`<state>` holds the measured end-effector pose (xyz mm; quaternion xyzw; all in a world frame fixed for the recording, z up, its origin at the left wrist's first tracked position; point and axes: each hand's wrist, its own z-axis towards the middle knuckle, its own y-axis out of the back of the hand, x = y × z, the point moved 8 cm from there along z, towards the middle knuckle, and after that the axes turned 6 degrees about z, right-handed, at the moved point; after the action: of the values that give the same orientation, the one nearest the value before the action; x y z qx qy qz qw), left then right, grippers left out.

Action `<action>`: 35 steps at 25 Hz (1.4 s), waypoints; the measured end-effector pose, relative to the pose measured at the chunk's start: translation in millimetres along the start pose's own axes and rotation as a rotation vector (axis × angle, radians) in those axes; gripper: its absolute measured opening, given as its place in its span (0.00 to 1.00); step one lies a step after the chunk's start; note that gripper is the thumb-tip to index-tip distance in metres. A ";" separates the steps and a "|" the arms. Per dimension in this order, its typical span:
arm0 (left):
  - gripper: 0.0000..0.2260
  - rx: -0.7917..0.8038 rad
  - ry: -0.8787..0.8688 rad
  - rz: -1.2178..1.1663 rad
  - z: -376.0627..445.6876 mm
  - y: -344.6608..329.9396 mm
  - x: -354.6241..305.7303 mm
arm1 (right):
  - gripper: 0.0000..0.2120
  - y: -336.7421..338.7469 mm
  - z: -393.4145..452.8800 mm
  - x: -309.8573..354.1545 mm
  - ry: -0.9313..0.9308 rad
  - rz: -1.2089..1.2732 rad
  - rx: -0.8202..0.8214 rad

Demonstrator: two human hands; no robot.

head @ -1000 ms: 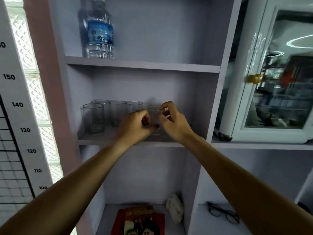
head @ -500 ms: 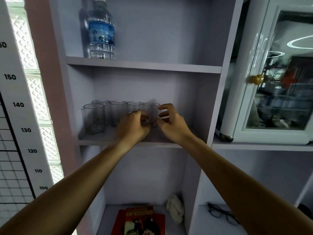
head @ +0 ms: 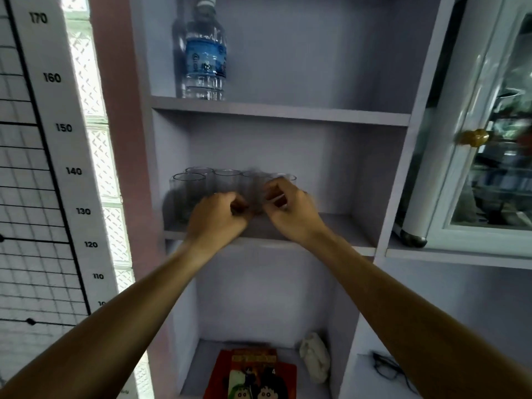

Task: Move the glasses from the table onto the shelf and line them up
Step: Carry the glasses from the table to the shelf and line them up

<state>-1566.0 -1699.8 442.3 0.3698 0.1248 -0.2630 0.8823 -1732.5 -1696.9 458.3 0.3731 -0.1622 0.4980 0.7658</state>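
Several clear drinking glasses stand on the middle shelf (head: 352,226) of a pale cabinet. One glass (head: 187,194) stands in front at the left. The others form a row behind it, from the back-left glass (head: 199,175) to the rightmost glass (head: 285,180). My right hand (head: 290,210) curls its fingers around the rightmost glass. My left hand (head: 218,218) is bunched against the lower part of the neighbouring glass (head: 252,188), which is blurred and half hidden by both hands.
A water bottle (head: 205,59) stands on the shelf above. Below lie a red comic book (head: 253,372), a crumpled white cloth (head: 315,358) and spectacles (head: 388,370). A glass-door cabinet with a brass knob (head: 472,136) stands at the right, a height chart (head: 43,168) at the left.
The glass held between both hands went back and down into the row on the shelf. Both hands followed it and now rest low at the two right-hand glasses.
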 end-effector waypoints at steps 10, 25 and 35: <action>0.07 -0.117 -0.025 0.103 -29.2 83.6 48.0 | 0.20 -99.4 36.7 53.1 0.128 0.034 0.233; 0.21 -0.159 -0.091 -0.004 -26.8 59.0 8.0 | 0.06 -52.2 20.0 49.9 0.045 -0.001 0.136; 0.21 0.046 -0.182 -0.177 -18.5 -28.7 -75.5 | 0.05 59.5 -15.7 -3.9 -0.130 -0.079 -0.052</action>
<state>-1645.2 -1675.4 444.0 0.3520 0.0700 -0.3750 0.8548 -1788.7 -1674.5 469.8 0.3909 -0.2097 0.4378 0.7820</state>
